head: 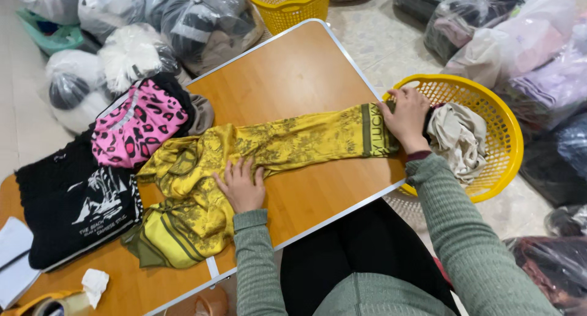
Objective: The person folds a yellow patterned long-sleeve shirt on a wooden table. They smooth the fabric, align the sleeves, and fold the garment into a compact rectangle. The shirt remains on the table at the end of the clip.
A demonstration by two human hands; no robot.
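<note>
Hidden: yellow patterned garment (263, 151) bunches at its left end, folds unclear; bagged clothes cut off at frame edges | Garment: stretched across the table (293, 71) | Left hand (241, 184): flat, fingers spread, pressing garment's middle, released | Right hand (406, 117): pinching the striped end beside yellow basket (507, 139)

Ribbed grey-green long sleeves, maroon cuff edge at right wrist, black trousers.
</note>
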